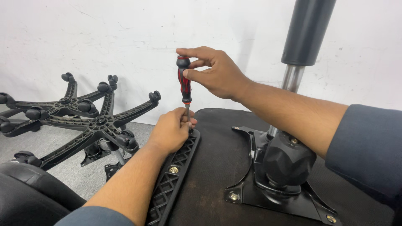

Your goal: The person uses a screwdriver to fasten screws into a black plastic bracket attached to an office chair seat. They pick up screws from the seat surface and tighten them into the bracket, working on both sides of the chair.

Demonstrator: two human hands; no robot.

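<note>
While two star bases [79,119] lay stacked upside down on the floor at far left, casters up and out of the way, the work sat on the overturned seat [222,159]. Left hand [171,129] was curled low around the screwdriver [184,86] shaft, pinching it near the tip, likely to keep the bit seated in a screw at the top end of the black lattice bracket [171,184]; the screw itself was hidden under the fingers. Right hand [213,73] gripped the top of the red-black handle with fingertips, wrapped narrow, placed for turning and pressing down. Tool stood near upright. A brass screw [173,170] already sat lower in the bracket. Right of that, the tilt mechanism [284,167] with its gas cylinder [305,33] pointed up, plate screwed to the seat.
</note>
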